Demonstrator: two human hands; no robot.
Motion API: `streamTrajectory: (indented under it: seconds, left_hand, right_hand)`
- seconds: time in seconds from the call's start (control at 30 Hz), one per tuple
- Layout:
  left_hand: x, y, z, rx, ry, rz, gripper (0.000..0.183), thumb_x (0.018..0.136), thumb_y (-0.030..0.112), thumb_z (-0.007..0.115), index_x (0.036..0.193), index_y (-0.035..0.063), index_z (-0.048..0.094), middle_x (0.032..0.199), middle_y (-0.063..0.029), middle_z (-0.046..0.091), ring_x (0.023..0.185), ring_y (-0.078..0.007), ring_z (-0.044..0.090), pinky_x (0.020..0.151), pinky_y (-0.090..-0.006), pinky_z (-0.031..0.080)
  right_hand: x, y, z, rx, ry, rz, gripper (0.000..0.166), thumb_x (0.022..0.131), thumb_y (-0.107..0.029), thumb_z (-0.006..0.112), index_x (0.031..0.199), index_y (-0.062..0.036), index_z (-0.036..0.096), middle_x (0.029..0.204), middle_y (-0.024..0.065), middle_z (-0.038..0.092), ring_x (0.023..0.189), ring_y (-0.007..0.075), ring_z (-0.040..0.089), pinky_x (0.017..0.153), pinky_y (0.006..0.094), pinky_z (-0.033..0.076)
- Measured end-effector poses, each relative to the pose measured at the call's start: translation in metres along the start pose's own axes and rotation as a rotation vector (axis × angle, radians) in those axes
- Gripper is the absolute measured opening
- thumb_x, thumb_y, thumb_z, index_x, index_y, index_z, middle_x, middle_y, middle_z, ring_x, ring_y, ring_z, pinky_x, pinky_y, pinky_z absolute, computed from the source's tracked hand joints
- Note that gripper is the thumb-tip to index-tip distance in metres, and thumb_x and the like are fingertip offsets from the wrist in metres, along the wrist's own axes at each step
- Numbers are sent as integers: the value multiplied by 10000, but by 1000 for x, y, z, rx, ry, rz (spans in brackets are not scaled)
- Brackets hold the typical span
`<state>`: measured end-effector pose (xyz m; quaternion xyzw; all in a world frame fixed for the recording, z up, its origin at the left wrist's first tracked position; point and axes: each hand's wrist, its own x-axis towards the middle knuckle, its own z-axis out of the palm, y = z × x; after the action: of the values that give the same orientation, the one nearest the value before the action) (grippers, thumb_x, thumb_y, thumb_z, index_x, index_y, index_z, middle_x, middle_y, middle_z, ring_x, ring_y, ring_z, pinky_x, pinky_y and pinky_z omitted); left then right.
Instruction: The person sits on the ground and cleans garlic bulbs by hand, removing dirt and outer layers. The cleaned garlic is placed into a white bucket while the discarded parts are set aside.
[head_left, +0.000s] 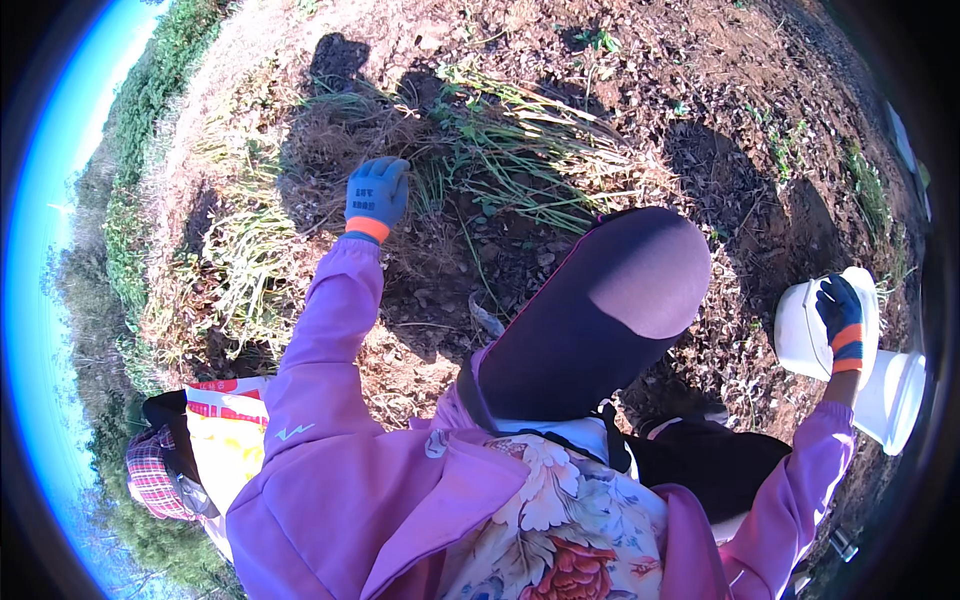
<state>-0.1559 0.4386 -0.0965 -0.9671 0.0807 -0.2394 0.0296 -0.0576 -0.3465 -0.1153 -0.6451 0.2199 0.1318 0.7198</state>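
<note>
My left hand (377, 196), in a grey-blue glove with an orange cuff band, is held over the dry stems and cut grass. Its back faces me and its fingers bend down and away, so I cannot see whether anything is in them. Beyond it lies a heap of green and yellowed plant stalks (525, 157). Out to the right, my right hand (840, 306), in a dark glove with orange bands, is closed at the upper side of a white plastic bucket (796, 330), near its wire handle. The inside of its grip is hidden.
A second white bucket (892, 401) lies beside the first. My bent knee (637, 277) rises in the middle. At far left is another person in a plaid head covering (154, 472), next to a printed sack (225, 427). More stalks (251, 277) lie on the leaf-strewn soil.
</note>
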Motion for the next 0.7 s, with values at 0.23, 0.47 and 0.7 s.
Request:
streamTrajectory:
  seconds: [0.23, 0.47, 0.7]
  left_hand:
    - [68, 114, 48, -243, -135, 198, 215, 740, 151, 606, 946, 97, 580, 944, -88, 598, 865, -286, 565, 769, -397, 442]
    - [146, 201, 127, -409, -93, 348, 287, 720, 267, 626, 955, 107, 585, 1043, -90, 568, 957, -293, 527, 851, -399, 409]
    - [179, 260, 217, 40, -551, 363, 788, 700, 435, 615, 1319, 50, 317, 1411, -144, 227, 1291, -307, 237, 1048, -435, 197]
  right_hand:
    - [-23, -10, 31, -13, 61, -54, 281, 819, -171, 595, 1075, -65, 551, 903, 63, 623, 778, 179, 608, 655, 294, 513]
    - [-36, -13, 32, -62, 26, -47, 292, 826, -198, 588, 1083, -67, 544, 921, 56, 614, 760, 165, 606, 644, 282, 499]
    - [-46, -15, 46, -152, 5, -4, 319, 835, -219, 576, 1111, -65, 536, 958, 40, 602, 791, 135, 595, 660, 260, 484]
